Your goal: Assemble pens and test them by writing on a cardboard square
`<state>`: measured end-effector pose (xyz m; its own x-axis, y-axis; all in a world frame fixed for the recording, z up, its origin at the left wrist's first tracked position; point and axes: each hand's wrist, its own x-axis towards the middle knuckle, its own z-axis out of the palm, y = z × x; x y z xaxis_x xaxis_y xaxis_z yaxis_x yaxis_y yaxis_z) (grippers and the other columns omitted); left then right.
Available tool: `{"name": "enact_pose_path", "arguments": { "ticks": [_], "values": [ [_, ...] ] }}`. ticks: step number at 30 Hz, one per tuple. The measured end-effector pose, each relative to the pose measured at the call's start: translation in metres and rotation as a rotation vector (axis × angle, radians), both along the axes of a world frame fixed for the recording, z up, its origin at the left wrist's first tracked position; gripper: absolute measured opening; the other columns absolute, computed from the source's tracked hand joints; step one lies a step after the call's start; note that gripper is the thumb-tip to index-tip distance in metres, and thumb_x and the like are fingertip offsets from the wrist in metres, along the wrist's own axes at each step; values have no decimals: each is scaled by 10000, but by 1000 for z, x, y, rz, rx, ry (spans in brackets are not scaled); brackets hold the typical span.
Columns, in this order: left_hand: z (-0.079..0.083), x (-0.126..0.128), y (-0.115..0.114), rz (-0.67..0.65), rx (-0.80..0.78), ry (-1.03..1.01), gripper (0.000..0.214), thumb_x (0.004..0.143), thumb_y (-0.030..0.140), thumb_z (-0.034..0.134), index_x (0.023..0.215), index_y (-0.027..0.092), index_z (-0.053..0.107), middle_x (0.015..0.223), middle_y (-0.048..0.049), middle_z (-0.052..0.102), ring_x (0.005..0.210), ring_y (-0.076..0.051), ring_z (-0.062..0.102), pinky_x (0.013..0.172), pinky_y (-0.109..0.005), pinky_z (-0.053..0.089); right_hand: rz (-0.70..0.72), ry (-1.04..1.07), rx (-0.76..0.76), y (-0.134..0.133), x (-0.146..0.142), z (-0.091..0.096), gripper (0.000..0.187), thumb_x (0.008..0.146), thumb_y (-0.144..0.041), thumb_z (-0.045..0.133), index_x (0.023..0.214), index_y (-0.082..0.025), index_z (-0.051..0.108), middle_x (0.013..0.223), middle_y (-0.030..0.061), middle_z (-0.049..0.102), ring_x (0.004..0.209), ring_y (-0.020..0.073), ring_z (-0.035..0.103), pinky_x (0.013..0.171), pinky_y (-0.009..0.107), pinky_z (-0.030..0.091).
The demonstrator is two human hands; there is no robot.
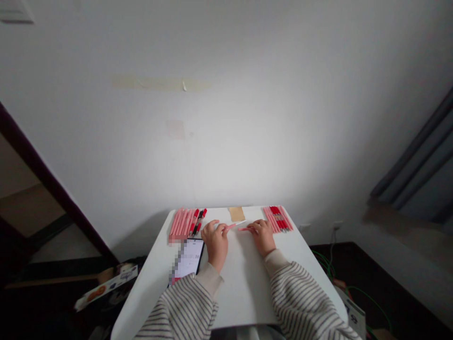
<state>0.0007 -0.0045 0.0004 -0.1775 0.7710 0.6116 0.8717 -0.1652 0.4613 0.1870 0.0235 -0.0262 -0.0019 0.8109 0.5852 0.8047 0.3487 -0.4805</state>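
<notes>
Pale wall (247,118) rises from the far edge of a white table (240,293), with a dark curtain (417,160) at two o'clock of the view. Striped sleeves (180,307) reach in from five and seven o'clock. Beside the left sleeve, at about eight o'clock from the left hand (216,243), lies a phone (193,255), its screen lit and partly pixelated. At ten o'clock from that hand sits a row of pink barrels (180,223) with a few red-and-black pens (198,222) along its right side. Another row, of pink and red pens (278,219), lies at one o'clock from the right hand (265,240), close to its knuckles. A tan patch (236,214) lies at one o'clock from the left hand, near the table's far edge. Pinched in the left hand, a pink pen part (230,226) points to two o'clock, with a thin white rod (241,222) extending from its end. Held in the right hand's fingertips, a slim pink piece (244,229) points to nine o'clock, just below the rod and seemingly apart from it.
</notes>
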Motion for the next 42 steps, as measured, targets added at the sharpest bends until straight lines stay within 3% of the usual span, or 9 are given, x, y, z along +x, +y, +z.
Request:
{"name": "enact_pose_path", "arguments": {
  "ticks": [10,19,42],
  "values": [
    [5,1,-2,41,-28,-12,183,844,275,518,856,228,695,1088,-75,594,1056,-251,491,942,-444,350,-70,47,202,2,7,4,220,910,-305,508,895,-220,710,872,60,633,897,217,450,820,346,364],
    [4,1,-1,38,-24,-16,170,836,263,532,855,239,699,1085,-72,589,1051,-245,483,935,-437,349,-180,38,221,1,9,5,229,908,-302,499,893,-216,711,874,75,631,894,236,432,817,363,350],
    [2,2,-3,-4,5,19,159,832,292,547,852,291,705,1093,-57,572,1077,-247,462,940,-437,337,-37,12,267,-1,0,6,133,865,-251,587,884,-257,718,901,59,622,922,223,443,795,348,381]
  ]
}}
